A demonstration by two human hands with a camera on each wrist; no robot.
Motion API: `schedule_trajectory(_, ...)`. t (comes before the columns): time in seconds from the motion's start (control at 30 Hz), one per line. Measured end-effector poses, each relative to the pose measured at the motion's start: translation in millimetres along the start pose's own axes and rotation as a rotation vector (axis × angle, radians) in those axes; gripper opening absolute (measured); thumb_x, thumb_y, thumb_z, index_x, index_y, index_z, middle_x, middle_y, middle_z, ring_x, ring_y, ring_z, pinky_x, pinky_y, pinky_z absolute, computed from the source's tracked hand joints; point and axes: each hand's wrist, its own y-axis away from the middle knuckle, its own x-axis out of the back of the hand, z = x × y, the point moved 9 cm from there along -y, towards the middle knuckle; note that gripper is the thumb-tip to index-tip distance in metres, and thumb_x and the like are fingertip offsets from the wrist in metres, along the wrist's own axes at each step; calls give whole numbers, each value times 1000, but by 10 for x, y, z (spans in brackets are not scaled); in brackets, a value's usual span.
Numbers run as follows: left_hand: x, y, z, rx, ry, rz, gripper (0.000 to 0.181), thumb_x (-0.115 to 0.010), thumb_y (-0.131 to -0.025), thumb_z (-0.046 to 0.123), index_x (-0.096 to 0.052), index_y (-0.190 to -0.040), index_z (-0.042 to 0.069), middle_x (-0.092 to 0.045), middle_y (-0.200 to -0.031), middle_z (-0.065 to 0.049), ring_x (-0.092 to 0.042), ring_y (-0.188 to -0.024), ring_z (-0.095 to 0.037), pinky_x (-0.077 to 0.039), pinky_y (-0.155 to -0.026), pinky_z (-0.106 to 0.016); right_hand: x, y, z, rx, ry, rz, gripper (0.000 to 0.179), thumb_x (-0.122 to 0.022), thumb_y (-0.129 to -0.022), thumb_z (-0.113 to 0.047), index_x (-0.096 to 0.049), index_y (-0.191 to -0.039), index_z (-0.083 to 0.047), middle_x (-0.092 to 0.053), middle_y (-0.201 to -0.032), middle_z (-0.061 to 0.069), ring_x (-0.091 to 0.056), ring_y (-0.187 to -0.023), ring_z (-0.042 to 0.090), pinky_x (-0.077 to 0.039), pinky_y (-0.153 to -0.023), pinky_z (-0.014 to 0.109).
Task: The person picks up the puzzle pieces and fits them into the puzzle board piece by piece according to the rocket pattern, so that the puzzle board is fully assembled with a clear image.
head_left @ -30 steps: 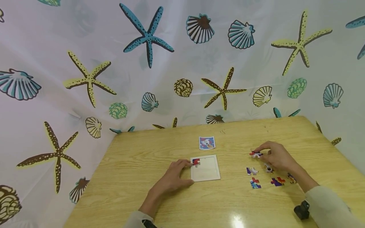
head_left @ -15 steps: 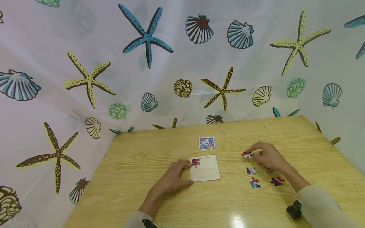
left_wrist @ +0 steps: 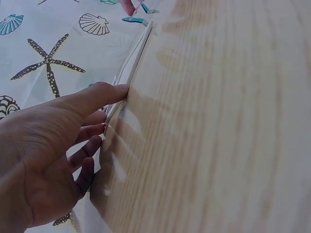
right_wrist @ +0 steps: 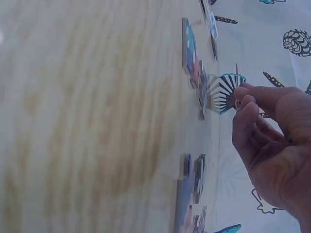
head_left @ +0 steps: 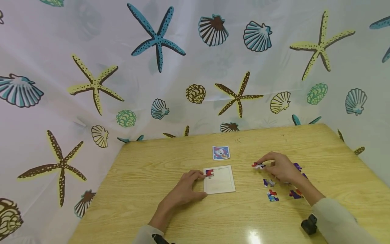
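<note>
OK so, closest on my feed is a small black boxy gadget (head_left: 309,225) by the pale right sleeve (head_left: 338,220). Past that are the loose bits: a blue-and-red jigsaw piece (head_left: 272,196) and a purple-and-red jigsaw piece (head_left: 295,194) on the light wood-grain tabletop (head_left: 152,162), with a purple-and-grey jigsaw piece (head_left: 266,183) slightly farther out. More bits peek out around the right arm, but it covers too much for me to count.

Left hand (head_left: 185,189) isn't clenched, just relaxed fingers and thumb resting along the left edge of a flat white square puzzle frame (head_left: 220,184). I'd guess that's to steady it. One red-and-purple jigsaw piece (head_left: 210,173) sits in the frame's far left corner; the rest of the recess is bare.

Right hand (head_left: 281,167) has a red, white and purple jigsaw piece (head_left: 258,166) pinched between thumb and fingers, between the loose ones and the frame, touching neither.

So I'd call this step carrying piece two over. Next move, IMO: bring it above the recess, turn it to match, lower it flat and press. Can't tell which slot it suits, so I'd check the small blue picture card (head_left: 221,153) beyond the frame. Way back it's just white seashell-and-starfish cloth (head_left: 182,51).
</note>
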Motion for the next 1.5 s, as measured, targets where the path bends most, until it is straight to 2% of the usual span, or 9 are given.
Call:
schedule_trajectory(0.17,13,8,23,0,0,7,60,-84,-87,30,-62,-141,15,-50,-148,-5,-38,-141,-32,-37,-115,-55,-23,-3,-37,-1,-5,-1,27,-62,-100,0,-72,-125,-5,-63,-112,19,-40,-42,14,-36,-39,27)
schedule_trajectory(0.23,15,8,27,-1,0,8,59,-84,-87,30,-62,-140,15,-51,-146,-4,-39,-140,-32,-37,-115,-55,-31,-7,-45,-2,-8,2,27,-62,-99,1,-72,-125,-4,-61,-121,19,-40,-42,14,-37,-39,27)
schedule_trajectory(0.47,9,-3,41,-4,-12,11,57,-84,-87,30,-63,-138,13,-52,-146,-4,-39,-140,-33,-36,-115,-56,-69,-31,-95,12,-6,15,27,-64,-97,3,-74,-121,-4,-56,-137,24,-41,-42,14,-39,-39,27)
schedule_trajectory(0.63,3,0,41,0,-5,12,56,-84,-87,29,-63,-136,12,-51,-146,-4,-38,-141,-33,-35,-115,-57,-139,-69,-178,25,-34,5,27,-65,-97,4,-74,-121,-4,-59,-134,22,-44,-41,15,-41,-38,28)
schedule_trajectory(0.9,-6,12,42,6,-5,13,58,-84,-87,30,-63,-138,12,-51,-146,-4,-38,-142,-33,-35,-116,-57,-248,-145,-370,69,-13,0,27,-68,-96,4,-75,-119,-6,-60,-133,20,-47,-45,15,-42,-40,28)
schedule_trajectory(1.5,4,6,9,12,18,17,57,-84,-86,30,-63,-137,13,-51,-146,-5,-39,-142,-33,-35,-116,-57,-620,-297,-604,122,-70,-72,26,-66,-96,6,-76,-117,-6,-61,-130,16,-42,-43,13,-40,-38,27)
